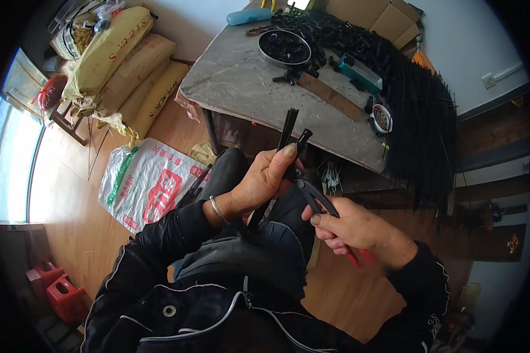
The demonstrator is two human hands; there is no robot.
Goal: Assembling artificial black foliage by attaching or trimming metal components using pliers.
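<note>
My left hand (pixel 260 179) is closed round a bundle of thin black strips (pixel 289 126), whose ends stick up past my thumb. A short black tubular piece (pixel 304 139) also rises beside my thumb tip. In my right hand (pixel 362 226) is a pair of pliers (pixel 317 194) with dark metal arms and red handle ends. Their head meets the lower side of the black piece, close to my left fingers. Whether the jaws grip it is hidden. Both hands are over my lap, in front of the table's near edge.
On the grey table (pixel 229 76) lie a round tin (pixel 284 48) of small black parts, a brown wooden strip (pixel 331 96), a teal box (pixel 360 73) and a small round dish (pixel 380 119). Long black strips (pixel 418 129) hang off its right side. Full sacks (pixel 123 76) and red stools (pixel 65 297) stand left.
</note>
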